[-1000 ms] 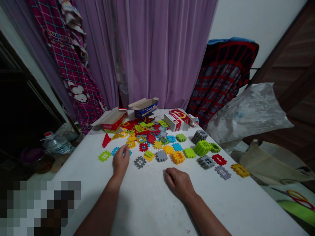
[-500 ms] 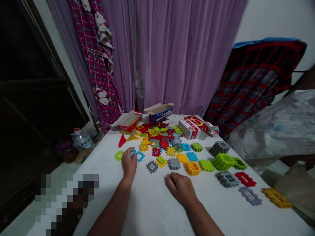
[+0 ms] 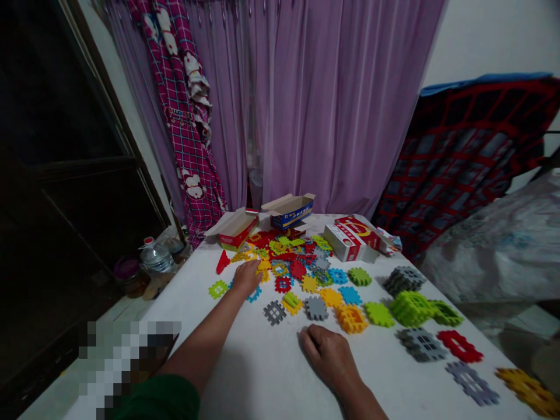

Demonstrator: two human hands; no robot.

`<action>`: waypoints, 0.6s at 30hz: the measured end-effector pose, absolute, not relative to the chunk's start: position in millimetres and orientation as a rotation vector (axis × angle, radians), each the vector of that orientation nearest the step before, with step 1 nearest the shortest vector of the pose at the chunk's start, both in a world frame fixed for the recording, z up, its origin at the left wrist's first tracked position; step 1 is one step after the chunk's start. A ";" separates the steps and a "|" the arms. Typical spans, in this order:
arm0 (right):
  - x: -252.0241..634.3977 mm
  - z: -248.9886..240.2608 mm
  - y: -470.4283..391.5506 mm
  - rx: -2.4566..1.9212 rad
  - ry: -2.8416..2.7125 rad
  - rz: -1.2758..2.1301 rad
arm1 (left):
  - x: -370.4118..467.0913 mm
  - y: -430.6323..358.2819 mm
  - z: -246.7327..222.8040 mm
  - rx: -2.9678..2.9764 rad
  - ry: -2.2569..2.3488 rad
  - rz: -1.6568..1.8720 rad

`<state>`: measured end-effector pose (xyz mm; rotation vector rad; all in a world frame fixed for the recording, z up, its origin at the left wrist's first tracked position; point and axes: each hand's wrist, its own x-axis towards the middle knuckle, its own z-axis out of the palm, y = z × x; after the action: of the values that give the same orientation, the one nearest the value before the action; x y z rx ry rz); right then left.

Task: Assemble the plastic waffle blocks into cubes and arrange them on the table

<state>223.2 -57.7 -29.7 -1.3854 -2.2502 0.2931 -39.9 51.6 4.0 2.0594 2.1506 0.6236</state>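
My left hand (image 3: pixel 248 277) reaches over the front left edge of the heap, fingers stretched toward the yellow interlocking pieces (image 3: pixel 263 269). Whether the fingertips touch one is hard to see. Blue window pieces (image 3: pixel 254 294) lie partly hidden under my left wrist, beside a green window piece (image 3: pixel 217 289). My right hand (image 3: pixel 329 354) rests curled on the white table, with nothing visible in it. Nearest to it are a grey piece (image 3: pixel 315 308) and an orange stack (image 3: pixel 352 319). A grey window piece (image 3: pixel 275 312) lies between the hands.
The mixed heap of pieces (image 3: pixel 298 268) spreads before open boxes, one red (image 3: pixel 238 233) and one blue (image 3: pixel 292 213). A red and white box (image 3: pixel 345 242) stands at the back right. Green stacks (image 3: pixel 411 308), grey stacks (image 3: pixel 420 344) and a red piece (image 3: pixel 460 346) line the right side.
My left hand has moved forward and right, from the blue pieces to the yellow ones. My right hand stays resting on the table. The camera view has tilted slightly.
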 end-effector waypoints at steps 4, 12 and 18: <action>224.4 -31.3 -58.6 -1.379 -2.270 0.329 | -41.4 65.1 8.1 2.036 2.129 0.588; 227.2 -37.0 -57.7 -1.322 -2.262 0.349 | -67.8 61.0 7.3 1.718 2.224 0.712; 228.0 -36.2 -57.7 -1.266 -2.226 0.333 | -98.5 52.9 2.3 1.346 2.279 0.761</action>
<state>228.0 -57.7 -36.2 -1.2665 -2.2260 0.3329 -98.5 52.9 2.3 1.3461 2.2794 0.7605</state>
